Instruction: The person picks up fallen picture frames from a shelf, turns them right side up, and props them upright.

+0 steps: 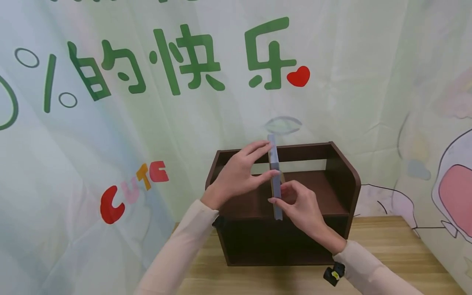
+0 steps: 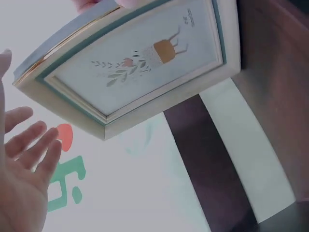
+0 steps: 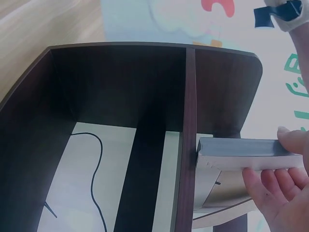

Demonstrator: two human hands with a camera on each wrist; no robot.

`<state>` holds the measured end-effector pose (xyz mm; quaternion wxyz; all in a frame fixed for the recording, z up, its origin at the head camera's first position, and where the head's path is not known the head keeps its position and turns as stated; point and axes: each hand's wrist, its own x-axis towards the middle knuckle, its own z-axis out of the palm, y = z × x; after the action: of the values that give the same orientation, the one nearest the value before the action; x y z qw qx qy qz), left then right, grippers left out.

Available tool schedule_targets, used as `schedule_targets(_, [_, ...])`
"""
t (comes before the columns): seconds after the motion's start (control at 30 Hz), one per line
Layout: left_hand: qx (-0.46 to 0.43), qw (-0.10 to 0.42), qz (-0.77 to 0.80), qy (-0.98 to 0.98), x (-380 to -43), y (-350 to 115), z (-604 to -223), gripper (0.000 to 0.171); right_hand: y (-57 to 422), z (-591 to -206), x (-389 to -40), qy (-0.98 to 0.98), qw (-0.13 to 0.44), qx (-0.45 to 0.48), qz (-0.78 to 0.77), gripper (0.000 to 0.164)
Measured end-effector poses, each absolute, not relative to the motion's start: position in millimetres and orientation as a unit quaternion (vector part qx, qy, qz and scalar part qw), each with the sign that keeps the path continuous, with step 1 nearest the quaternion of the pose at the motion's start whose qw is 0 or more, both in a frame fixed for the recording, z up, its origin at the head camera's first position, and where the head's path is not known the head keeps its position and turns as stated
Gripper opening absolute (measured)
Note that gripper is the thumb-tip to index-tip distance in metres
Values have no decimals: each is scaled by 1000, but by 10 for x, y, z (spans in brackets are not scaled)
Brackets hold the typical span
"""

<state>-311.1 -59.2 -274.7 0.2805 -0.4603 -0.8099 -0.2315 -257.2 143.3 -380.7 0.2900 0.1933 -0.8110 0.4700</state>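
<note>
A picture frame (image 1: 274, 157) with a blue-grey edge stands upright, seen edge-on, over the upper board of a dark brown desk shelf (image 1: 335, 196). My right hand (image 1: 304, 209) pinches it low down; thumb on the edge, fingers behind, in the right wrist view. My left hand (image 1: 237, 172) is at its left side. In the left wrist view that hand's fingers (image 2: 34, 150) are spread and apart from the picture frame (image 2: 120, 84), which shows a plant and orange pot print. Whether its lower end touches the board I cannot tell.
The shelf stands on a wood-grain table (image 1: 383, 233) against a printed curtain (image 1: 206, 114). Side panels and a back rail bound its upper level. Below is an open compartment; a thin dark cable (image 3: 94, 174) shows through its back in the right wrist view.
</note>
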Motion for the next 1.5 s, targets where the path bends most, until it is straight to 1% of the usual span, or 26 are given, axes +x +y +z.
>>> schedule_targets(0.1, [-484,271,-193,-809,-3126,-554,-2711,70,1425,-3805,-2569,-806,292,198,475,35])
schedule_targets(0.2, [-499,255,-192,-806,-3157,-545,-2721,66,1413,-3809,-2572,-803,291,202,479,35])
schedule_targets(0.3, [-511,252,-197,-798,-3182,-554,-2745,63,1415,-3811,-2577,-804,289,205,478,35])
schedule_targets(0.37, [-515,260,-197,-793,-3199,-560,-2761,63,1428,-3815,-2584,-805,289,210,474,32])
schedule_targets(0.43, [-518,268,-196,-788,-3210,-562,-2770,63,1457,-3819,-2583,-805,295,216,468,25])
schedule_targets(0.5, [-522,275,-196,-783,-3221,-558,-2777,63,1493,-3826,-2588,-801,311,219,461,17])
schedule_targets(0.57, [-523,280,-198,-780,-3224,-565,-2784,62,1524,-3827,-2604,-799,342,220,443,15])
schedule_targets(0.67, [-527,283,-202,-776,-3227,-567,-2785,61,1568,-3826,-2674,-798,396,213,401,19])
schedule_targets(0.73, [-528,280,-206,-775,-3229,-567,-2783,60,1584,-3830,-2736,-804,415,206,372,25])
schedule_targets(0.8, [-527,277,-210,-776,-3229,-565,-2781,60,1587,-3850,-2799,-815,413,202,353,30])
schedule_targets(0.87, [-524,274,-215,-777,-3226,-563,-2782,60,1576,-3883,-2851,-828,395,199,345,33])
schedule_targets(1.03, [-517,267,-229,-781,-3207,-557,-2803,59,1530,-3969,-2928,-848,367,183,336,31])
schedule_targets(1.27, [-516,270,-235,-779,-3197,-514,-2815,60,1490,-3963,-2949,-848,375,167,336,21])
schedule_targets(1.5, [-524,275,-242,-769,-3205,-456,-2843,59,1480,-3955,-2951,-845,379,174,335,22])
